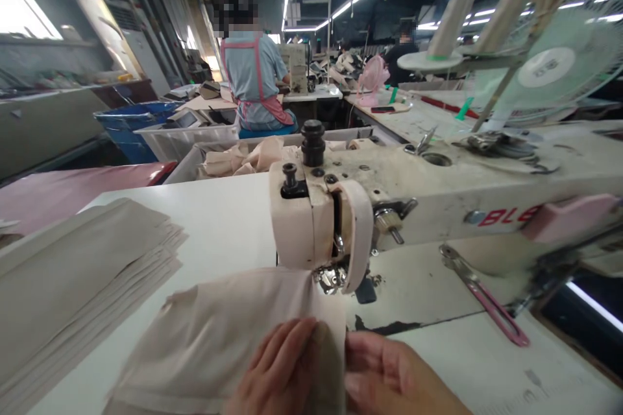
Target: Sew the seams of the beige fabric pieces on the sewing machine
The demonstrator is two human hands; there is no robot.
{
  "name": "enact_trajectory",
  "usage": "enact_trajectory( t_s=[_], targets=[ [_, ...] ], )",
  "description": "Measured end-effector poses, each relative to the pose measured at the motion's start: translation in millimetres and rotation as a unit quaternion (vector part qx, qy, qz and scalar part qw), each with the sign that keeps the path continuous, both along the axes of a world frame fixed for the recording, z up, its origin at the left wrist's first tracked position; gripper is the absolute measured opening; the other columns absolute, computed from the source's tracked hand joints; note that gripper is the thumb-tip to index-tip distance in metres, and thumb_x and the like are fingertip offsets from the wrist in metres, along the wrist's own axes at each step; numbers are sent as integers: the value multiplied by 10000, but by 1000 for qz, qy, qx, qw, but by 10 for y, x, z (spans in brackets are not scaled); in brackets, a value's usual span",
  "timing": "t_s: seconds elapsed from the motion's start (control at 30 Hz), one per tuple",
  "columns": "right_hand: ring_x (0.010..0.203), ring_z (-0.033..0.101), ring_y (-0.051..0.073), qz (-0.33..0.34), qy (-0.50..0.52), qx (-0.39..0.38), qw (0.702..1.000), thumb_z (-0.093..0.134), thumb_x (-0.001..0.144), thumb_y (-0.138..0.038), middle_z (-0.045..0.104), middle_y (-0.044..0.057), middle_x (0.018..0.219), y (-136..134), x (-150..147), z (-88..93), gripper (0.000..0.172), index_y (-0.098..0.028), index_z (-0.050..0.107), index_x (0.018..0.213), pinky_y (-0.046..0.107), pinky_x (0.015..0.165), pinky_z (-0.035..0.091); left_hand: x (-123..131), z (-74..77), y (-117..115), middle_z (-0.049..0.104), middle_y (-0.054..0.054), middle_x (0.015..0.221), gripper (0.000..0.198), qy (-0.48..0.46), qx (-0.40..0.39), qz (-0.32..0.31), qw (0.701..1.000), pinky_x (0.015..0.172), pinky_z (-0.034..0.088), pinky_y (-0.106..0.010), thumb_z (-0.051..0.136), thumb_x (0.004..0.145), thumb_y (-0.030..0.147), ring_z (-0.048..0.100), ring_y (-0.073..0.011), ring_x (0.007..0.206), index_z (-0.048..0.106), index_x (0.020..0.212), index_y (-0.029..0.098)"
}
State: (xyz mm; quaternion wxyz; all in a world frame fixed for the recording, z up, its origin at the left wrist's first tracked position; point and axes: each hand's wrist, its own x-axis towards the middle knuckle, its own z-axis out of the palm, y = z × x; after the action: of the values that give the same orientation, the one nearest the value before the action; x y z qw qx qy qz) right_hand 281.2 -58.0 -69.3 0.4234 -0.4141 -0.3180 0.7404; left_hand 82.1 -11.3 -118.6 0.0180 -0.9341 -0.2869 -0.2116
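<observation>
Beige fabric panel | likely light, limp; take right edge | left hand atop, right hand at edge; either pinch unclear

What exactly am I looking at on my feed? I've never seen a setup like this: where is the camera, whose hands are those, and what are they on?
There is no robot here. This one picture comes from a camera on a person's head, looking forward and down, so the bare hands at the bottom are the wearer's own. The left hand rests on a beige fabric piece; the right hand is at its right edge, though I can't tell how firmly it grips. The fabric's far end reaches the foot of a sewing machine. On the white table, layered fabric pieces lie to the left. A pink-handled tool lies to the right.
</observation>
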Motion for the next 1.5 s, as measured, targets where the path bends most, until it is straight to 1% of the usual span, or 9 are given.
enact_trajectory(
  t_s=[0.17,0.33,0.5,0.67,0.73,0.87,1.03,1.37,1.5],
  targets=[
    [710,662,183,-65,-108,17,992,741,704,-359,718,37,806,242,-47,22,262,-161,683,866,281,667,507,78,125,15,643,-64,1207,366,-64,-135,-34,988,979,473,-225,366,985,129,617,-170,1085,393,1340,216],
    [594,614,131,-82,-156,-7,984,631,730,-253,642,-46,636,327,-61,-2,77,-185,636,766,229,596,498,231,409,293,640,-16,898,270,-169,-292,-8,941,719,505,-194,428,921,125,619,-136,761,486,1168,217],
    [500,530,96,-90,-198,-3,976,634,697,-251,508,-90,516,347,-51,-83,100,-196,550,695,198,528,459,446,575,623,666,-38,850,123,-105,-408,-4,907,767,463,-260,477,895,202,613,-182,806,598,883,182],
    [625,645,168,-84,-243,46,965,615,690,-216,640,-10,670,272,-74,-162,158,-177,620,842,254,594,508,462,505,697,651,-36,760,115,-124,-410,29,903,659,442,-232,521,835,217,583,-171,724,601,771,164],
    [794,670,227,-103,-378,150,908,604,678,-144,690,73,897,192,-75,-197,387,-160,638,1063,329,718,553,457,477,692,641,-30,715,117,-139,-408,58,901,644,442,-229,514,815,192,583,-166,694,600,741,161],
    [1199,545,302,-48,-592,412,691,525,734,-41,584,149,1315,96,-28,-241,585,-123,559,1312,443,997,493,499,505,675,535,22,523,151,-146,-441,126,876,416,368,-183,496,787,178,500,-110,422,515,637,170],
    [1186,575,315,2,-636,488,597,449,784,-41,574,181,1338,177,16,-194,538,-25,545,1313,465,940,547,571,618,691,461,52,421,173,-133,-477,163,854,284,273,-151,493,764,158,423,-83,275,489,591,175],
    [1203,547,312,2,-628,467,623,463,805,-77,560,165,1355,268,37,-165,545,-50,503,1348,479,963,521,564,635,768,548,23,494,174,-144,-473,169,853,309,298,-148,474,811,200,429,-76,322,619,740,134],
    [983,653,241,-39,-591,515,620,500,853,-71,696,115,1104,283,53,-223,310,-139,649,1117,359,824,578,583,646,763,480,43,436,207,-165,-460,176,854,315,284,-153,490,782,172,399,-67,317,565,591,145]
  ],
)
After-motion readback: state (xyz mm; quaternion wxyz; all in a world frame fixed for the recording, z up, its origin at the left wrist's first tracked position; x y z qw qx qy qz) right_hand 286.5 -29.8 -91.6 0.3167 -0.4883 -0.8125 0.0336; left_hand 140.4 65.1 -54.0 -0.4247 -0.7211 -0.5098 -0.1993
